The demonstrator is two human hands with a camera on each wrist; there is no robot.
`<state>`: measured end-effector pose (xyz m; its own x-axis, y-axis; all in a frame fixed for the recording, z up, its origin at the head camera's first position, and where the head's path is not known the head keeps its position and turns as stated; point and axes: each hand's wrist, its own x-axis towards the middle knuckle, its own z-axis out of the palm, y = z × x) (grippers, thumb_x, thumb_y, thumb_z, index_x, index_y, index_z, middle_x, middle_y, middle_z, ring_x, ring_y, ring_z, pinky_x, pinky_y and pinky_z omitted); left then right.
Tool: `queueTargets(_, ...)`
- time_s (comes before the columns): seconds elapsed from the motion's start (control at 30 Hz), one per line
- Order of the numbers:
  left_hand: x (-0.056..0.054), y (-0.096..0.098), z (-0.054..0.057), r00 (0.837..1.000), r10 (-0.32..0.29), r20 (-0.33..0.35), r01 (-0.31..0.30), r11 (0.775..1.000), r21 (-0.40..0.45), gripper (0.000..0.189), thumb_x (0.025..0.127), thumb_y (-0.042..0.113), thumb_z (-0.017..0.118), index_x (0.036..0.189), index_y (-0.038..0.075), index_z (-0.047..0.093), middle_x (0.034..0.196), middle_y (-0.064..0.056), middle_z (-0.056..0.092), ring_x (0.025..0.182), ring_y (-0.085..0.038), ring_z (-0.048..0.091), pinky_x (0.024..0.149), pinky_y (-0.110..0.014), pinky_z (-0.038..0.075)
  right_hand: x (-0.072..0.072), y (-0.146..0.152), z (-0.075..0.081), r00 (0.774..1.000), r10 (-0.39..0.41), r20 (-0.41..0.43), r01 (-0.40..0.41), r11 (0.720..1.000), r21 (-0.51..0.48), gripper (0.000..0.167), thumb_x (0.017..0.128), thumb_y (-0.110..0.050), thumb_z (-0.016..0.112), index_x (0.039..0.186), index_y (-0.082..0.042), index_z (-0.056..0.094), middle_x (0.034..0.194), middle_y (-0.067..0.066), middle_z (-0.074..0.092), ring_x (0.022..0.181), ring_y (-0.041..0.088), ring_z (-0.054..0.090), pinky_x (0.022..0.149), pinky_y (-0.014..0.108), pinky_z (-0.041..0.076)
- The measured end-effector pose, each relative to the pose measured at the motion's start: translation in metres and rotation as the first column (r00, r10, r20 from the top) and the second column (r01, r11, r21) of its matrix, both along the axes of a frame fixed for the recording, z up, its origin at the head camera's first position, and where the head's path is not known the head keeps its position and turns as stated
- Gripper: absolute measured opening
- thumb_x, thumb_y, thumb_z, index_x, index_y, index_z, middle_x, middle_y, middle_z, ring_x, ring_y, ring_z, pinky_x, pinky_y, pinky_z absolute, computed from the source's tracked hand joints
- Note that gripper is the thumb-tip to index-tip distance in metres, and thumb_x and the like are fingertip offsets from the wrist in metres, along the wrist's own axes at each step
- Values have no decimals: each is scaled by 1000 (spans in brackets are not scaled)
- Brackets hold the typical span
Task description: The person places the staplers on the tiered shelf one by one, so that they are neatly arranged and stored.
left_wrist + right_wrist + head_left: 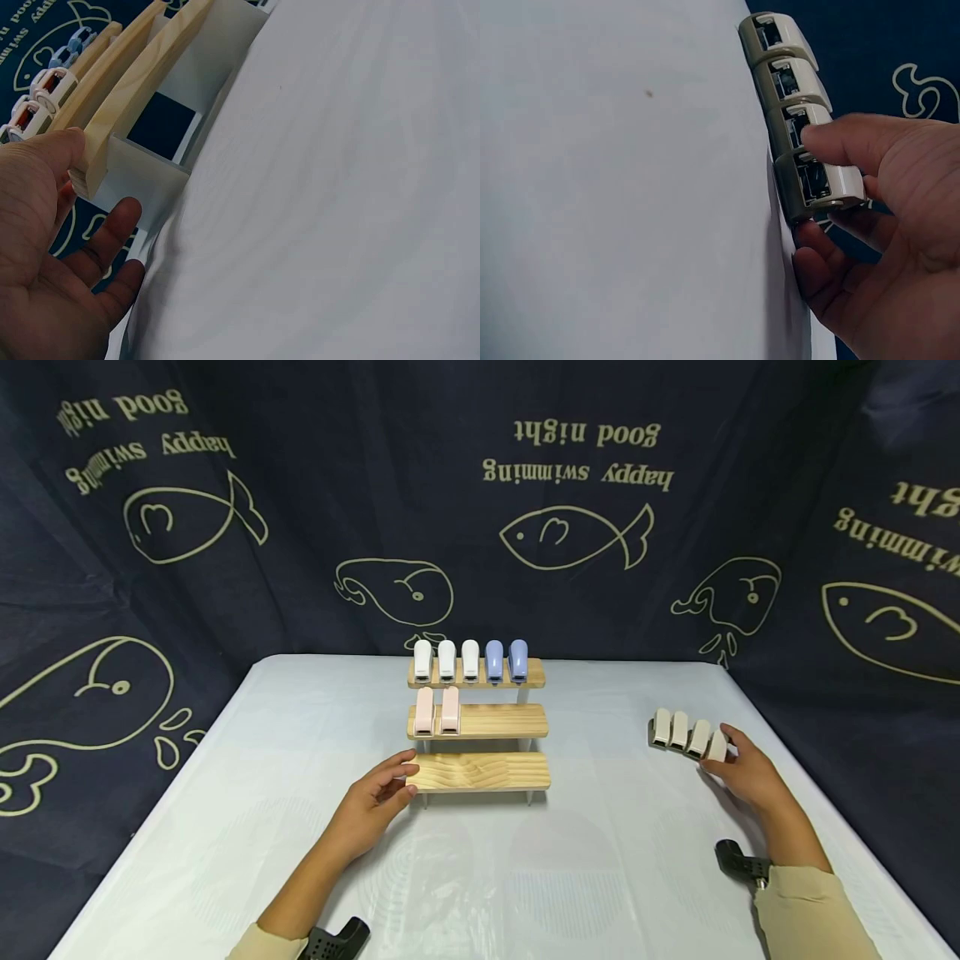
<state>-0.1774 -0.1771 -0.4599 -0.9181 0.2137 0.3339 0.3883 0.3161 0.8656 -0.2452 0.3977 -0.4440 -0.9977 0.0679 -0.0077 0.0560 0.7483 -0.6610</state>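
My left hand (367, 810) is at the left end of the lowest plank of a three-step wooden display stand (480, 772), thumb and fingers holding its edges. The thumb shows against the plank end (94, 161) in the left wrist view, the lower fingers loose beneath. On the far right, my right hand (750, 774) grips the nearest of several cream mini staplers (678, 731) standing side by side in a row. Its thumb lies across the front of the end stapler (832, 184); the other fingers are behind and below, partly hidden.
On the top step stand three white staplers (446, 662) and two blue staplers (517, 662). Two pink staplers (424, 712) sit at the left of the middle step. A white cloth (300, 735) covers the table; a dark printed curtain (450, 485) hangs behind and at both sides.
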Motion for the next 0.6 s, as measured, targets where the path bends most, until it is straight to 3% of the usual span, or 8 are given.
queueTargets(0.6, 1, 1, 2, 1000, 4, 9, -4, 1000, -4, 32, 97, 17, 67, 126, 5, 65, 148, -6, 50, 120, -24, 57, 94, -26, 51, 2, 2, -2, 1000, 17, -18, -17, 1000, -7, 82, 93, -5, 63, 152, 12, 10, 143, 47, 26, 122, 62, 40, 93, 60, 43)
